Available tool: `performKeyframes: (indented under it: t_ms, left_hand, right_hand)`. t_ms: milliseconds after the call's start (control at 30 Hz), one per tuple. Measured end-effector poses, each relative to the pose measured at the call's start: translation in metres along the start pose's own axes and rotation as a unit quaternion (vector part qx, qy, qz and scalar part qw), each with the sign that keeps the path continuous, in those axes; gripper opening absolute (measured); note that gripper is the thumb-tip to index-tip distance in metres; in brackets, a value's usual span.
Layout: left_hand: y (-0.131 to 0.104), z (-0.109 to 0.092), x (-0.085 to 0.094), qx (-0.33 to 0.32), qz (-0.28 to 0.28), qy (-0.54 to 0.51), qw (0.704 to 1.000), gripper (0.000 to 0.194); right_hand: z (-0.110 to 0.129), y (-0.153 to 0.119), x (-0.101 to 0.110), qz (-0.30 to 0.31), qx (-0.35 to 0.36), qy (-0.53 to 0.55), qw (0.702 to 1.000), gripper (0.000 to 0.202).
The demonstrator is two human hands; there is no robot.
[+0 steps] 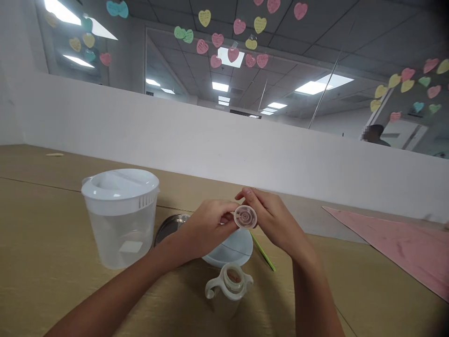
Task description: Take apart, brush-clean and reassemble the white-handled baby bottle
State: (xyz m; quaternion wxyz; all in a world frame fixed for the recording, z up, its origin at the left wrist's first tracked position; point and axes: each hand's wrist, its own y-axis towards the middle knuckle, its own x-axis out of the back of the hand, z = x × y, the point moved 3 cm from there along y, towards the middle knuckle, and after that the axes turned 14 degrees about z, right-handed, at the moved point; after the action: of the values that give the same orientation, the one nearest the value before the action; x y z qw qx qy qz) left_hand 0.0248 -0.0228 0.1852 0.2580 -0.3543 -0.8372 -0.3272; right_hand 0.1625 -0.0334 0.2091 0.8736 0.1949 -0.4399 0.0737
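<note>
At the middle of the view, my left hand (pixel 206 224) pinches a small clear round plastic cap (pixel 245 216), its ringed face turned toward me. My right hand (pixel 270 217) curls around the cap's far right side, thumb raised above it; some of its fingers are hidden. Below both hands stands a baby bottle (pixel 233 285) with two white curved handles and an uncovered neck. Something brownish shows inside the neck. Behind the bottle sits a pale blue bowl (pixel 228 250), partly covered by my left hand. A thin green stick-like thing (pixel 263 252) lies right of the bowl.
A translucent lidded pitcher (pixel 121 217) stands on the left of the brown table (pixel 42 243). Partly behind my left forearm is a round metal dish (pixel 171 225). A pink sheet (pixel 393 241) lies at the right. A white wall (pixel 210 145) borders the back.
</note>
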Motion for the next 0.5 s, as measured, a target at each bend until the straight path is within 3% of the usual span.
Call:
performKeyframes:
  t_ms: [167,367,500]
  left_hand:
    - [-0.007,-0.010,0.002,-0.003,-0.005,-0.015,1.000,0.019]
    - [-0.002,-0.006,0.000,0.016,0.065,0.005,0.998,0.014]
    - [-0.002,0.003,0.002,0.017,0.128,0.054,0.990,0.013]
  right_hand:
    - [0.023,-0.022,0.007,-0.106,0.015,0.028,0.994,0.049]
    - [0.037,-0.032,-0.001,0.012,0.007,-0.157,0.988,0.017]
    - [0.033,-0.032,-0.006,0.045,-0.020,-0.202,0.978,0.011]
